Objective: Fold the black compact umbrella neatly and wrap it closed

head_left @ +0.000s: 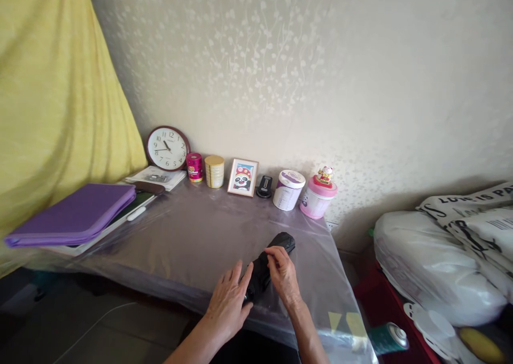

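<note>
A black folded umbrella (282, 241) lies slantwise on the table near its front edge, its far end pointing up and to the right. My left hand (228, 302) is at the near end, with thumb and forefinger on either side of it and the other fingers stretched out. Over the middle of the umbrella, my right hand (284, 273) pinches the black fabric between thumb and fingertips. Part of the umbrella's near end is hidden behind my left hand.
The table (192, 235) has a clear plastic cover. Along the wall stand a clock (168, 148), tins, a framed panda picture (242, 177) and tubs, one topped by a cat figurine (324, 176). A purple folder (76, 211) lies left; bags (433, 262) and a spray can (388, 338) sit right.
</note>
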Available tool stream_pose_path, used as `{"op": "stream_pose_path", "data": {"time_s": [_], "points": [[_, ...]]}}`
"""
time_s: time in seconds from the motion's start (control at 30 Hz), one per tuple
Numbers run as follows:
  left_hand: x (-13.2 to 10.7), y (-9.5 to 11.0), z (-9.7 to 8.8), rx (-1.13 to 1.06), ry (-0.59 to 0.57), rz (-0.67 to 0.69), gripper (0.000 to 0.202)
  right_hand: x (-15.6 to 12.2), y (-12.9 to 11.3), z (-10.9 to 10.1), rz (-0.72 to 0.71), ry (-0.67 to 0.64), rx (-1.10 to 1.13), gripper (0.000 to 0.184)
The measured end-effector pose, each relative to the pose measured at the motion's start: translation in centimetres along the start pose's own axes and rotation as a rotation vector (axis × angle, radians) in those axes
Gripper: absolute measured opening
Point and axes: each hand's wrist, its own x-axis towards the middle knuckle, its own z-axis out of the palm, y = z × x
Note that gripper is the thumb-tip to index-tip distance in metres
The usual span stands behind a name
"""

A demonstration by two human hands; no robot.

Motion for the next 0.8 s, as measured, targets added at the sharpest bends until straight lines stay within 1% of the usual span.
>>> {"op": "stream_pose_path", "data": {"time_s": [0.1,0.23,0.33,0.47,0.67,0.8], "points": [[0.2,0.0,0.9,-0.01,0.057,0.059,0.074,-0.4,-0.5,0.3,-0.065,-0.037,-0.102,0.027],[0.4,-0.1,2.2,-0.002,0.062,0.112,0.074,-0.5,-0.3,0.7,-0.085,-0.051,-0.152,0.031],[0.4,-0.2,2.8,-0.005,0.091,0.134,0.076,-0.3,0.1,0.7,-0.086,-0.048,-0.156,0.033],[0.2,-0.2,3.1,-0.02,0.12,0.144,0.077,0.2,0.5,0.5,-0.069,-0.07,-0.14,0.036],[0.3,-0.1,3.1,-0.059,0.18,0.16,0.079,0.8,0.5,0.2,-0.045,-0.205,-0.163,0.044],[0.6,0.0,3.1,-0.071,0.186,0.17,0.082,1.0,0.2,0.3,-0.034,-0.235,-0.2,0.044]]}}
